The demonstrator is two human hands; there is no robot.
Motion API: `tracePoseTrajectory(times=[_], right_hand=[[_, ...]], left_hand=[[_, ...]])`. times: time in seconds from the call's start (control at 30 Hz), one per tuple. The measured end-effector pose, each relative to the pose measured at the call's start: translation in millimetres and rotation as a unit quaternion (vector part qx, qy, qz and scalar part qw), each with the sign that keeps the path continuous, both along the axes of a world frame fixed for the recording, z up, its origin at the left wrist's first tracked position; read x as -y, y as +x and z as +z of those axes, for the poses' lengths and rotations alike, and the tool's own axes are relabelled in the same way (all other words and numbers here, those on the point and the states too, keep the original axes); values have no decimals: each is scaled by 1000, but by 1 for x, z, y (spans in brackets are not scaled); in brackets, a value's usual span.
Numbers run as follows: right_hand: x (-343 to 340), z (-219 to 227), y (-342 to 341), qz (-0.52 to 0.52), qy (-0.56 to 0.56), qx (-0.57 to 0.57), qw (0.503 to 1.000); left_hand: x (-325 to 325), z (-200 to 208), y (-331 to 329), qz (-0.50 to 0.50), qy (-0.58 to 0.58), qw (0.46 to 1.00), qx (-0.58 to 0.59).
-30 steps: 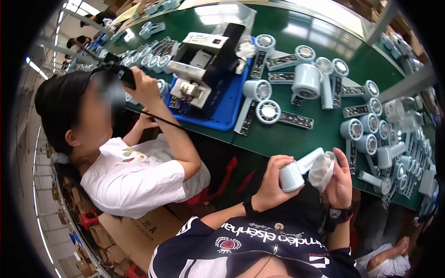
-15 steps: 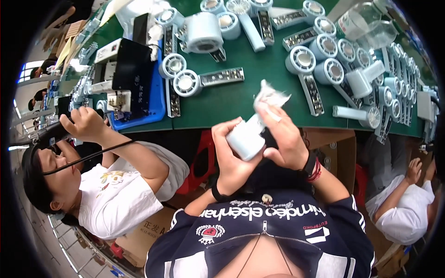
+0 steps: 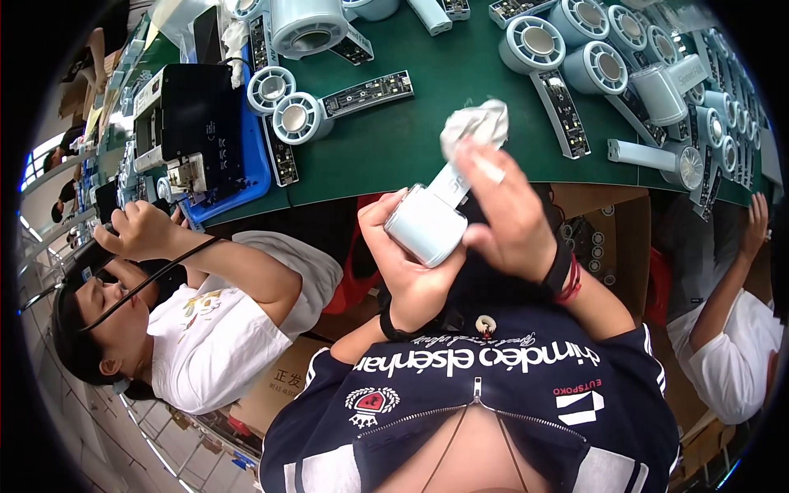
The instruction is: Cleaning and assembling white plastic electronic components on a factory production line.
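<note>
A light-blue handheld fan (image 3: 426,228) is tilted in front of my chest, its round head low and its handle pointing up and away. My left hand (image 3: 411,275) is closed around the head, with the thumb on one side and fingers beneath. My right hand (image 3: 516,215) holds a crumpled white cloth (image 3: 478,125) against the handle's far end. Its fingers cover part of the handle, and its thumb is near the head. Beyond my hands, on the green table (image 3: 370,148), lies a fan with an exposed circuit board (image 3: 366,94) in its handle.
Several similar fans (image 3: 604,66) crowd the table's right side. At left a black machine (image 3: 197,123) stands in a blue tray (image 3: 256,160). A co-worker (image 3: 205,337) sits at my left, another (image 3: 731,345) at my right. Below the table edge is a cardboard box (image 3: 620,246) with parts.
My right hand and the cloth have shifted along the fan's handle, uncovering more of it. The fan has turned slightly in my left hand. The view has moved, so the table sits higher.
</note>
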State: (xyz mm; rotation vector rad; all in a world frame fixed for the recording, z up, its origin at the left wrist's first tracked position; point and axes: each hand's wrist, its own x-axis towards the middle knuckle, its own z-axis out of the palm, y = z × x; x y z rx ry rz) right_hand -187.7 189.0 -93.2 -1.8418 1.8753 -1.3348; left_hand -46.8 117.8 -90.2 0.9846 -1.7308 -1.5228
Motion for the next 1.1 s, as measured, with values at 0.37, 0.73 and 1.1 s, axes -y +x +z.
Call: tracePoseTrajectory(times=[0.37, 0.73, 1.1], right_hand=[[-4, -10, -10, 12, -24, -7, 1000], [2, -25, -29, -84, -14, -75, 993], [-8, -20, -45, 14, -33, 2, 999]], left_hand=[[5, -4, 1, -13, -45, 999, 5], [2, -3, -3, -9, -42, 999, 6], [21, 4, -5, -113, -305, 945, 7]])
